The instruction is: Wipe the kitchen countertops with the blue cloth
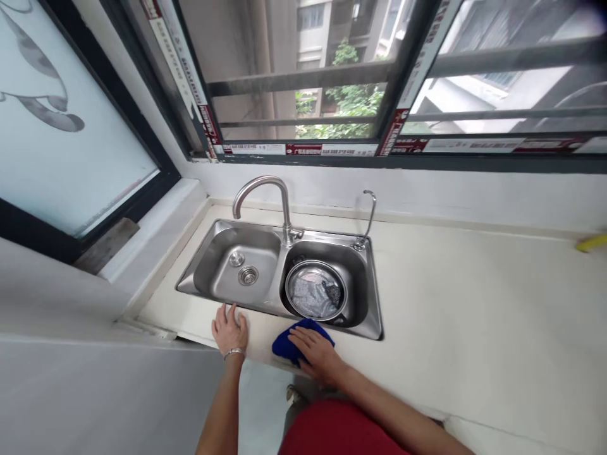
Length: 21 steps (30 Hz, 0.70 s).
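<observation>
A blue cloth (290, 343) lies bunched on the counter's front edge, before the right basin. My right hand (318, 355) is over the cloth and holds it against the counter, fingers stretched across its top; the thumb is hard to see. To the left, my left hand (230, 330) rests on the counter edge in front of the left basin, fingers apart and holding nothing. A bracelet (234, 352) circles that wrist. In the right basin sits a round metal pot (342, 278) with grey, patterned, crumpled contents that I cannot name.
The steel double sink (279, 268) is set into a pale counter (465, 316). A curved faucet (286, 205) rises behind it, with a thin spout (372, 215) at the right. A strainer (236, 258) lies near the left drain. Something yellow (592, 242) is at the far right.
</observation>
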{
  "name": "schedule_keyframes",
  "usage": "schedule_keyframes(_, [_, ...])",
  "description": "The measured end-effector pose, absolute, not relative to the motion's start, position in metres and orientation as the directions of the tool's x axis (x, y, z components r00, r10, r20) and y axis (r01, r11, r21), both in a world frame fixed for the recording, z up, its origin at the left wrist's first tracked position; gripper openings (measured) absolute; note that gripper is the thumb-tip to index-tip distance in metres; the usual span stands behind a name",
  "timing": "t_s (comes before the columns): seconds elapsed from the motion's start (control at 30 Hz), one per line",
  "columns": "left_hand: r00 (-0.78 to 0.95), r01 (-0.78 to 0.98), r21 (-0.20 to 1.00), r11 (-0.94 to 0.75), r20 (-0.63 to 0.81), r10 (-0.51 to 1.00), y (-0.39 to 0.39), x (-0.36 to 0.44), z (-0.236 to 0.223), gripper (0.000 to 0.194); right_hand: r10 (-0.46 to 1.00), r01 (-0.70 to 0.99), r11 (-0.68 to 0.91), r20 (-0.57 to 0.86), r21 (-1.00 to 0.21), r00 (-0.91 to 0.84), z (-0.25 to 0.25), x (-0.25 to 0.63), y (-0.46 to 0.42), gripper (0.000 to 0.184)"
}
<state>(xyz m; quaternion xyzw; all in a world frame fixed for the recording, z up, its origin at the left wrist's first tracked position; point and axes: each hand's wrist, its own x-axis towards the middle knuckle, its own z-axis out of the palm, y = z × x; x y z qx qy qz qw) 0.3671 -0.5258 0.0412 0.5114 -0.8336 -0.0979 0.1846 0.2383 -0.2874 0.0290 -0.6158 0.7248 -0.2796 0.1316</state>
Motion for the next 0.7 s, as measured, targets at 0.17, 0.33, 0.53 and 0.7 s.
schedule_keyframes(0.17, [-0.420,-0.808,0.345,0.479,0.233,-0.877,-0.525,0.363,0.050,0.048,-0.681,-0.200,0.219,-0.002,-0.955,-0.732,0.043,0.198,-0.240,0.046])
schedule_keyframes(0.33, [-0.451,-0.794,0.350,0.498,0.211,-0.867,-0.524,0.359,0.058,0.050,-0.278,0.342,-0.158,-0.291,-0.926,-0.916,0.055,0.152,-0.178,0.060])
schedule_keyframes(0.53, [-0.446,-0.807,0.367,0.463,0.136,-0.885,-0.533,0.355,0.051,0.058,0.017,0.192,-0.249,-0.203,-0.949,-0.979,0.071,0.107,-0.095,0.051])
schedule_keyframes(0.7, [-0.441,-0.816,0.377,0.439,0.086,-0.894,-0.535,0.352,0.055,0.069,0.207,-0.014,-0.123,-0.012,-0.992,-0.978,0.090,0.082,-0.049,0.050])
